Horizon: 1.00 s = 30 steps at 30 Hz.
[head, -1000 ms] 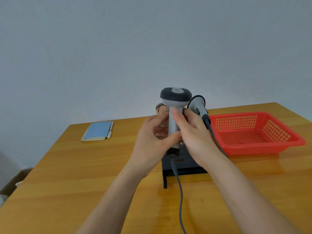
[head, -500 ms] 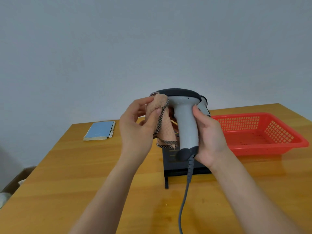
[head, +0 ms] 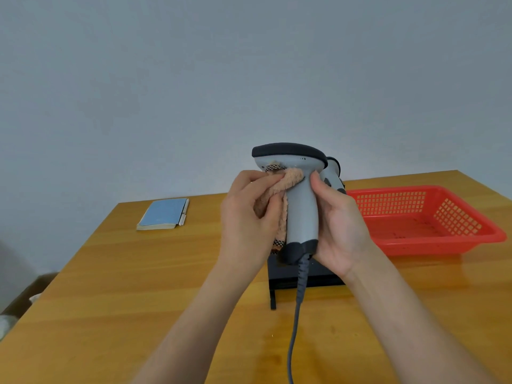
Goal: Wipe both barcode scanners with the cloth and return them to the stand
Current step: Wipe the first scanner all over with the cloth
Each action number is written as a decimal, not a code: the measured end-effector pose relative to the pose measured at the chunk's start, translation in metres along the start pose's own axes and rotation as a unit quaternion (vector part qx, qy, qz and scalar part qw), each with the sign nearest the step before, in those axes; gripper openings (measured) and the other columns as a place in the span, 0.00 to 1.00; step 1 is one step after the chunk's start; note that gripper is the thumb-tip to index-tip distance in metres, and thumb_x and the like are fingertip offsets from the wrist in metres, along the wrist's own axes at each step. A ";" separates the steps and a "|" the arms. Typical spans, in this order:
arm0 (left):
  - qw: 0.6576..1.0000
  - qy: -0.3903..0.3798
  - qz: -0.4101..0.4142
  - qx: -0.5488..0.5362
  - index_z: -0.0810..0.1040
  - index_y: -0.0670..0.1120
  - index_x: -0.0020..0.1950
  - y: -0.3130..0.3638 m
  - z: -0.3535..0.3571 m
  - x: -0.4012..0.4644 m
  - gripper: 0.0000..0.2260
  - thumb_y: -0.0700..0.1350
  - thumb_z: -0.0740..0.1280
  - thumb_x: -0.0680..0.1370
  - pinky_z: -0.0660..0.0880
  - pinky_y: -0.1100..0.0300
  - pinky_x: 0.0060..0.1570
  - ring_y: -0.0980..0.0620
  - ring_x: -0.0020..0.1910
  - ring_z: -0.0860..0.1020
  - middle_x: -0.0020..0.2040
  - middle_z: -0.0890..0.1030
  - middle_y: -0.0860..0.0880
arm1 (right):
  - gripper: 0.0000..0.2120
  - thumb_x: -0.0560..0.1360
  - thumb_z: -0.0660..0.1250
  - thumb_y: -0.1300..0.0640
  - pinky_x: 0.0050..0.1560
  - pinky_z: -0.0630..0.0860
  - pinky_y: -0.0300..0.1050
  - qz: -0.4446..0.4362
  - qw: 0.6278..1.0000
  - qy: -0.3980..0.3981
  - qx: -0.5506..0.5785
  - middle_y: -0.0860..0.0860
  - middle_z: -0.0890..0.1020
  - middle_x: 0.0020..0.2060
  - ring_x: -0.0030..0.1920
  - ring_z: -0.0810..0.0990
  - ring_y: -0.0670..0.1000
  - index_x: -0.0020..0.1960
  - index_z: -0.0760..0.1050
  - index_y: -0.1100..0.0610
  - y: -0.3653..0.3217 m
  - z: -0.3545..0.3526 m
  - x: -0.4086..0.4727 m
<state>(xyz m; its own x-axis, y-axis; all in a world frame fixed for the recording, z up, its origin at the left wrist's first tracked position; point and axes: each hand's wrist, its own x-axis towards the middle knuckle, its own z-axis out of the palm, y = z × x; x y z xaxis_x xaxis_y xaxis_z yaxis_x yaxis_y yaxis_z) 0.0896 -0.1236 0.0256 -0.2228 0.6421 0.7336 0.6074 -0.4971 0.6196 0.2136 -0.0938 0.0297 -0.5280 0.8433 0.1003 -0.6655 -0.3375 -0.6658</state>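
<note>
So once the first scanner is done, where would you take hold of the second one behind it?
Probably by its handle, coming from the right, basket side. The second scanner leans on the stand, its dark-rimmed head uppermost. The held scanner, the cloth, the left hand and the right hand block the near and left sides.

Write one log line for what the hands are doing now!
left hand: presses cloth on scanner | right hand: grips scanner handle | second scanner: on stand
</note>
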 end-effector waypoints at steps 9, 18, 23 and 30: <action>0.994 0.049 -0.085 -0.054 0.81 0.56 0.47 -0.004 -0.021 0.010 0.15 0.35 0.65 0.77 0.77 0.62 0.49 0.56 0.51 0.79 0.52 0.79 0.50 | 0.18 0.79 0.60 0.50 0.47 0.80 0.47 0.009 0.999 0.036 0.012 0.55 0.83 0.44 0.42 0.81 0.50 0.46 0.86 0.58 0.005 -0.008 0.001; 0.996 0.067 0.040 0.031 0.82 0.41 0.59 0.007 -0.006 0.005 0.12 0.35 0.69 0.77 0.72 0.72 0.50 0.63 0.49 0.74 0.55 0.73 0.52 | 0.20 0.79 0.57 0.51 0.56 0.80 0.50 0.038 0.999 -0.016 0.017 0.58 0.82 0.57 0.56 0.82 0.55 0.64 0.75 0.61 0.010 0.006 0.000; 0.995 -0.009 0.091 0.038 0.81 0.43 0.61 0.005 -0.004 0.003 0.14 0.35 0.63 0.78 0.75 0.65 0.49 0.58 0.49 0.75 0.54 0.71 0.56 | 0.19 0.82 0.54 0.52 0.56 0.80 0.48 0.025 0.999 -0.022 0.007 0.58 0.82 0.57 0.57 0.82 0.54 0.62 0.78 0.61 0.005 0.004 0.000; 0.993 -0.095 0.062 0.014 0.84 0.44 0.52 0.001 -0.013 -0.001 0.14 0.34 0.60 0.75 0.70 0.75 0.48 0.67 0.51 0.74 0.52 0.72 0.60 | 0.16 0.80 0.56 0.57 0.50 0.80 0.49 0.051 0.999 -0.003 0.018 0.57 0.83 0.48 0.49 0.82 0.54 0.56 0.82 0.61 0.007 -0.002 0.004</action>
<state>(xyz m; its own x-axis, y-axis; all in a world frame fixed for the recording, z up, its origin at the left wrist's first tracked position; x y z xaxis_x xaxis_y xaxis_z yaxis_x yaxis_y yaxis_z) 0.0805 -0.1320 0.0292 0.0013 0.6773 0.7357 0.6422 -0.5646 0.5186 0.2078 -0.0924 0.0239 -0.5971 0.8013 0.0377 -0.6265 -0.4365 -0.6457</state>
